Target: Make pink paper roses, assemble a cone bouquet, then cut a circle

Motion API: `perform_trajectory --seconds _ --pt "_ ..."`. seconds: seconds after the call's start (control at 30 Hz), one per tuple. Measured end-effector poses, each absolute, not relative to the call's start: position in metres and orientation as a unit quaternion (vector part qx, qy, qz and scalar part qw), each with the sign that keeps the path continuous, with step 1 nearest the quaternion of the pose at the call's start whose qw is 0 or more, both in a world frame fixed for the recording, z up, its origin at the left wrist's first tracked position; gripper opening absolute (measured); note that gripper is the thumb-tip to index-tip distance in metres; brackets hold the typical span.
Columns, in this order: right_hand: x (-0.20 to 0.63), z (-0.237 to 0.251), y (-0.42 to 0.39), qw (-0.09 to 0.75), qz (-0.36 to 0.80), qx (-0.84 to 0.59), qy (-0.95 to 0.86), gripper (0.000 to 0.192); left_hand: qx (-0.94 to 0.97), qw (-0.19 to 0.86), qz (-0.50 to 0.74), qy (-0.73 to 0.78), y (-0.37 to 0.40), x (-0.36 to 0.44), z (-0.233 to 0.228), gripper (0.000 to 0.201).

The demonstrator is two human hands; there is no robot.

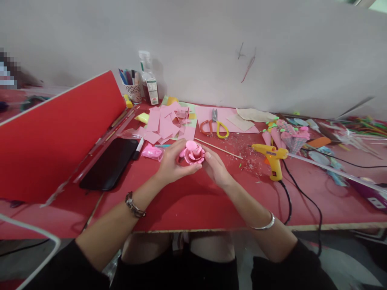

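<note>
Between my two hands, above the red table (199,209), is a pink flower (193,154) with layered, curled petals, facing up. My left hand (172,163) wraps round its left side, with the thumb along the front and the fingers behind. From the right, my right hand (216,167) presses its thumb and fingers against the flower's outer petals; its fingertips are partly hidden. A small pink packet (152,152) lies just left of my left hand. Beyond the flower are a thin wooden stick (218,148) and scissors (215,123) with red and yellow handles.
A yellow glue gun (272,157) with a black cord stands at right, near small pink cones (290,135). Cut pink paper (165,123) lies at the back. At left are a black phone (110,163), a marker (138,148), a red board (63,137), a pen cup (133,92) and a bottle (150,86).
</note>
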State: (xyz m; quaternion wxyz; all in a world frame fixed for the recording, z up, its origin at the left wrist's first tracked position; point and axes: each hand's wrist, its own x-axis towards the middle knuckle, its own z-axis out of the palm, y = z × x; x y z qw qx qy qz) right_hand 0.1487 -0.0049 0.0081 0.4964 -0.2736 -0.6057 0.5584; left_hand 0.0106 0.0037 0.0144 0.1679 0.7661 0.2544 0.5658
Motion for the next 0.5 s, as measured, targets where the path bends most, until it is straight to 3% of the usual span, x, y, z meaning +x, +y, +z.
perform_trajectory --seconds 0.5 --pt "0.1467 0.0099 -0.0055 0.491 0.568 -0.272 -0.602 0.047 0.77 0.176 0.561 0.246 0.0033 0.0104 0.0147 0.026"
